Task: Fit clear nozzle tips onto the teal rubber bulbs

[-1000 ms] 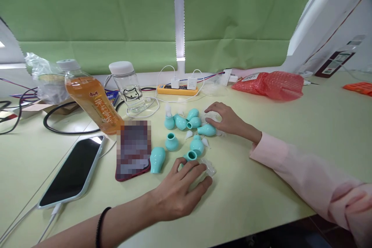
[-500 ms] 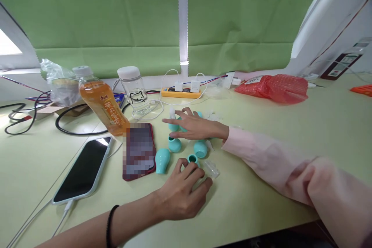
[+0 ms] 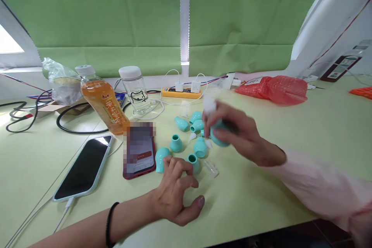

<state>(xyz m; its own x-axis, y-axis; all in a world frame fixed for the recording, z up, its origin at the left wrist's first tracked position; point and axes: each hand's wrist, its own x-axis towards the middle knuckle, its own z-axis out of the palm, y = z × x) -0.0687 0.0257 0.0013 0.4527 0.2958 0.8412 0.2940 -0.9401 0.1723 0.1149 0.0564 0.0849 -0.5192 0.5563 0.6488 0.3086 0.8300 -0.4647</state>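
My right hand (image 3: 236,131) is closed round a turquoise bulb syringe (image 3: 219,135) with a white tip (image 3: 209,106), held just above the table and smeared by motion. My left hand (image 3: 178,190) is bent over the tabletop, fingers apart, and holds nothing. Its fingertips are at an upright open-necked bulb (image 3: 192,159) and a lying bulb (image 3: 162,159); whether they touch cannot be made out. Another open-necked bulb (image 3: 176,143) stands behind. Several more turquoise bulbs (image 3: 181,124) and small white tips (image 3: 192,136) lie around. A clear plastic tube (image 3: 211,168) lies right of my left hand.
At left lie a red-cased phone (image 3: 141,153) and a charging phone (image 3: 84,168). Behind them are an orange drink bottle (image 3: 103,104) and a clear water bottle (image 3: 138,93). A power strip (image 3: 180,93) and red bubble wrap (image 3: 273,88) sit at the back.
My right hand has taken the white-tipped bulb syringe from among the bulbs and moved it right and nearer. My left hand has shifted slightly left, its thumb spreading away from the fingers.
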